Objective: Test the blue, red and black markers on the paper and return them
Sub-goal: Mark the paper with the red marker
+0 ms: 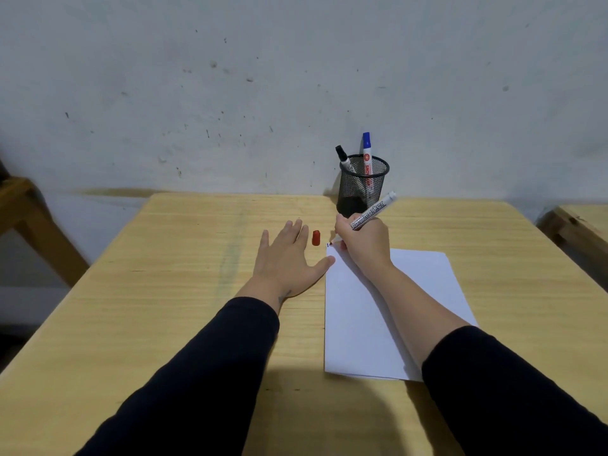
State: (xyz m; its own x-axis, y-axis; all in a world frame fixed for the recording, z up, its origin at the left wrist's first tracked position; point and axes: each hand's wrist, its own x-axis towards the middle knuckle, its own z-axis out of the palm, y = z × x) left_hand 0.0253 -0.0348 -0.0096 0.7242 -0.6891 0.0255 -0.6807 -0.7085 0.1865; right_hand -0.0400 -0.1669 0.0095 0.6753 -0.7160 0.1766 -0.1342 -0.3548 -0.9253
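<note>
Red marker (370,213) under test, pinched in right hand (363,245); left hand (289,258) spread flat. Blue marker (367,153) and black marker (343,158) sit in cup (362,189) at 12 o'clock; return pending.

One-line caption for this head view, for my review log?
Right hand puts the uncapped red marker to the paper; left hand flat beside the red cap; blue marker and black marker in the cup.

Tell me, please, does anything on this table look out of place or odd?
Only a small thing: the red cap lies loose on the table, between the left hand and the paper. It fits the work, since the right hand holds the uncapped marker at the paper's far corner. Nothing is spilled or damaged.
</note>
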